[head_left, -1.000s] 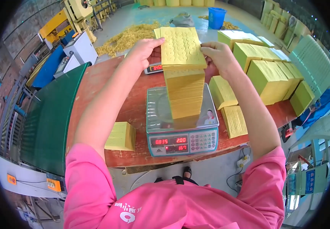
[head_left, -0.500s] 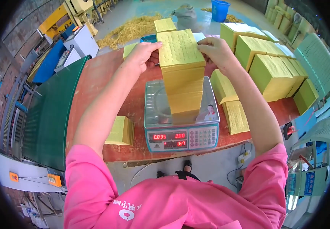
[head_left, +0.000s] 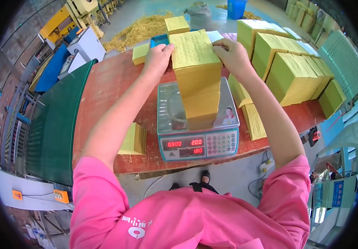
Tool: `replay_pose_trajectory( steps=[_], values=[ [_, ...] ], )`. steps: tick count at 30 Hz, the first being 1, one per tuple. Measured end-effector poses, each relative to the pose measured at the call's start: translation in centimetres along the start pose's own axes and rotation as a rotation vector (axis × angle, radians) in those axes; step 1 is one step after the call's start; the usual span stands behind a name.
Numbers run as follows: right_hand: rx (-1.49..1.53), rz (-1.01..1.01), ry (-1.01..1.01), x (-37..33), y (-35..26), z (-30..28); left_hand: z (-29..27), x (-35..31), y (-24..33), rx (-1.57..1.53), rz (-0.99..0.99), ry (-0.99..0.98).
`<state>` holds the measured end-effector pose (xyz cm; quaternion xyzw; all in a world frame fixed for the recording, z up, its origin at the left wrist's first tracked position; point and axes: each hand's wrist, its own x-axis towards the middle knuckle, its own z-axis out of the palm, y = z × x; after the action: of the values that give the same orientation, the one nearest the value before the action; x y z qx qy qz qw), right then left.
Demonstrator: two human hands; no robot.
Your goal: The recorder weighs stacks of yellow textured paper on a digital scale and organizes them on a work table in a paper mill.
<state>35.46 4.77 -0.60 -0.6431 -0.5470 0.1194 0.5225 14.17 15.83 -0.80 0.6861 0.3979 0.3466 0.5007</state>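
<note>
A: Now, where does the tall stack of yellow paper sheets point(head_left: 197, 79) stand?

B: Upright on the steel pan of the electronic weighing scale point(head_left: 198, 120), which sits at the near edge of the bench point(head_left: 112, 83), about the middle of it. The left hand point(head_left: 158, 58) presses its palm and fingers against the stack's left top edge; the right hand point(head_left: 233, 56) pinches the right top edge. Each grip is closed on the stack, steadying it from both sides.

A: How far along would you judge the weighing?

B: The stack is loaded and the red digits are lit, so I'd say a reading is in. The hands are not yet off, and the stack remains to be lifted away.

A: And the paper itself?

B: Thin sheets, matt yellow, the top one embossed with rows of small round marks. The sides show fine layered edges, squared neatly.

A: What lies round about?

B: A small yellow wad point(head_left: 134, 139) just left of the scale at the near edge, loose yellow sheets point(head_left: 253, 120) just right of it, and big yellow paper blocks point(head_left: 288, 70) toward the far right corner. A green mesh panel point(head_left: 54, 128) leans along the left edge. Straw-like paper scrap point(head_left: 137, 31) litters the floor beyond the far edge.
</note>
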Motion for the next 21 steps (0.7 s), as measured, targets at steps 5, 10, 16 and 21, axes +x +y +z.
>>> replay_pose_trajectory(
  steps=[5, 10, 16, 21],
  values=[
    [-0.031, 0.036, 0.046, -1.0, -0.6, 0.9, 0.2, 0.6, -2.7, 0.114, 0.326, 0.179],
    [-0.001, -0.014, 0.113, -1.1, 0.3, 0.7, 0.7, 1.3, -2.9, 0.239, 0.406, 0.231],
    [0.191, 0.052, 0.12, -2.1, 0.8, 0.2, -0.1, -1.3, -2.0, 0.049, 0.274, 0.209],
    [0.531, 0.109, 0.254, -9.3, 0.5, -2.6, -3.7, -12.5, 1.1, -0.051, 0.359, 0.155]
  ],
)
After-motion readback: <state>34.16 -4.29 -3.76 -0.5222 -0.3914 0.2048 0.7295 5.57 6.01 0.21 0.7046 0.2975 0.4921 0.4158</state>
